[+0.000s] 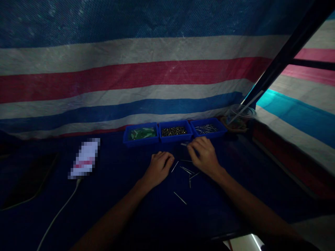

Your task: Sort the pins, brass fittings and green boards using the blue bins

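My left hand (158, 168) rests on the dark blue table (117, 202) with its fingers curled under; what they hold, if anything, is hidden. My right hand (204, 155) lies just right of it, fingers pinched together on a small metal pin (184, 144) at its fingertips. Several thin metal pins (187, 170) lie scattered on the table between and below both hands. Behind the hands stand three blue trays: one with green pieces (141, 133), one with small dark metal parts (174, 131), one with metal pins (207, 128).
A striped tarp (131, 76) hangs behind the table. A clear plastic cup with a straw (239, 116) stands at the right of the trays. A white cable (60, 211) runs to a blurred white object (85, 158) at left. A dark flat object (28, 181) lies far left.
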Motion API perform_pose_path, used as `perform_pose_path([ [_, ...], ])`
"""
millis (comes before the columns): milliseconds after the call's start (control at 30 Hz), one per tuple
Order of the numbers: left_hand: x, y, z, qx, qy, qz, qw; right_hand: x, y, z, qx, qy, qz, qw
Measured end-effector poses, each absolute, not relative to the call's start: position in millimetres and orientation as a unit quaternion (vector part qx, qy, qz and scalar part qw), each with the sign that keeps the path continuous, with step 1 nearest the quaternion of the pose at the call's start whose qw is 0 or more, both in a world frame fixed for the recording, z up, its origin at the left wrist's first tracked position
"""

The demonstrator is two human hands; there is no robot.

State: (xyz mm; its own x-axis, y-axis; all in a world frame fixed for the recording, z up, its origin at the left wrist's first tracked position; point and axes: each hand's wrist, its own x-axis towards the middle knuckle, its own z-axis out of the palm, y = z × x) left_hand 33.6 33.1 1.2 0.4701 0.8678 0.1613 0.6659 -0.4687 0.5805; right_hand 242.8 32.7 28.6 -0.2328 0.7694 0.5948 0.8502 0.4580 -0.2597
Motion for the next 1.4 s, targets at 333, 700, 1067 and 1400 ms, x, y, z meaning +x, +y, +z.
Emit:
perform_pose_path([
  [333,32,29,-3,0.879,0.412,0.182,0.156,265,29,12,-0.586,-0.758,-0.051,0.281],
  [700,33,25,0,0.927,0.318,0.137,0.142,246,16,22,-0.480,-0.819,0.029,0.312],
  [1067,35,35,-12,0.886,0.398,0.212,0.103,222,9,7,-0.418,-0.882,0.041,0.215],
  [1400,32,32,-12,0.894,0.379,0.200,0.128,262,39,38,-0.577,-0.729,-0.161,0.332],
])
